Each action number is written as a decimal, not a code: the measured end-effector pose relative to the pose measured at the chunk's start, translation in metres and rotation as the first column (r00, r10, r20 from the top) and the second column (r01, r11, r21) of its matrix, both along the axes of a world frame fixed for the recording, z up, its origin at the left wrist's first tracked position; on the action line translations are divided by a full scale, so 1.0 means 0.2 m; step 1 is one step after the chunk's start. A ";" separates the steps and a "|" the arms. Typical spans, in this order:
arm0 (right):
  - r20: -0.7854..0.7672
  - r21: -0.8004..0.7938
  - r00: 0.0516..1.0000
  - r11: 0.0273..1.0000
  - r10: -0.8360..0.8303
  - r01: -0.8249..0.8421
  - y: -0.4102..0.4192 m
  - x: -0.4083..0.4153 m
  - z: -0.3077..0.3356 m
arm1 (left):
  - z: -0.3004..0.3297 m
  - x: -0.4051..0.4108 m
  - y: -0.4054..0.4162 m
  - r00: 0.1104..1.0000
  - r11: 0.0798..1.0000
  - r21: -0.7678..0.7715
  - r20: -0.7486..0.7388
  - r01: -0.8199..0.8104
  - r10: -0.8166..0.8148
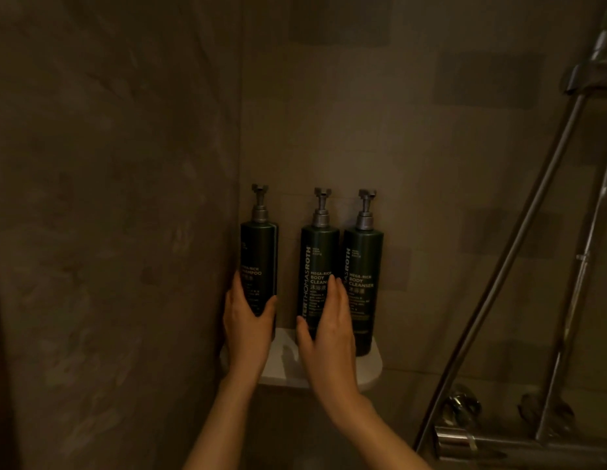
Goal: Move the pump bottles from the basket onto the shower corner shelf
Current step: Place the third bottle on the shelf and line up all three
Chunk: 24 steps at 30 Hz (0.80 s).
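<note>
Three dark green pump bottles stand upright on the white corner shelf (332, 376) in the shower corner. My left hand (246, 322) wraps the lower part of the left shampoo bottle (259, 252), next to the left wall. My right hand (329, 329) is cupped on the front of the middle body cleanser bottle (317, 259), thumb on its left side and fingers straight. The right body cleanser bottle (363, 262) stands touching the middle one, with no hand on it. The basket is out of view.
Dim brown tiled walls meet in the corner behind the bottles. A chrome shower rail and hose (532, 249) slant down the right side to the mixer valve (465, 439) at the lower right.
</note>
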State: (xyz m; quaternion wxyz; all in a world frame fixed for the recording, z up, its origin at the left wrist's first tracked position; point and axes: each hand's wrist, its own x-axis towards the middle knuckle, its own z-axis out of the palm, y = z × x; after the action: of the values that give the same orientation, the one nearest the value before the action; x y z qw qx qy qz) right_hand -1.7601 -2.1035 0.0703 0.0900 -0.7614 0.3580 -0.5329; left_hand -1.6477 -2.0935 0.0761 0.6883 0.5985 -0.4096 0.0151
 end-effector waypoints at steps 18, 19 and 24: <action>0.154 0.177 0.981 0.980 -0.116 0.088 -0.09 0.16 0.02 | 0.00 0.05 -0.01 0.998 0.998 -0.005 -0.002 0.058 -0.058; 0.153 0.186 0.981 0.978 -0.121 0.092 -0.09 0.16 0.02 | -0.01 0.04 -0.01 0.998 0.998 -0.003 0.000 0.068 -0.068; 0.147 0.205 0.988 0.978 -0.058 0.027 -0.09 0.18 0.02 | -0.02 0.03 -0.01 0.999 0.999 -0.030 0.027 0.019 -0.018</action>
State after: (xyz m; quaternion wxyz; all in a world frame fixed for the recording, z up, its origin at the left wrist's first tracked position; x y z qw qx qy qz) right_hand -1.7245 -2.1209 0.0748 0.1827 -0.6977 0.4188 -0.5518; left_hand -1.6412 -2.0947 0.0730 0.6918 0.5840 -0.4241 0.0229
